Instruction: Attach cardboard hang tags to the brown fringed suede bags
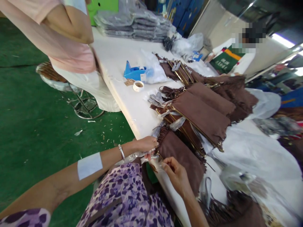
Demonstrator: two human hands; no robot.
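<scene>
Both hands pinch at the brown pouch (pixel 182 154); left hand (pixel 145 144) grips plastic, right hand (pixel 176 173) curls.

Blue tape dispenser (pixel 133 73), tape roll (pixel 138 85), stacked grey packets (pixel 132 23), metal stool (pixel 81 105), green floor (pixel 28 119)

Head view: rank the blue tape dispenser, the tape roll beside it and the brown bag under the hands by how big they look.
1. brown bag, largest, though nearest the camera.
2. blue tape dispenser.
3. tape roll, smallest.
</scene>
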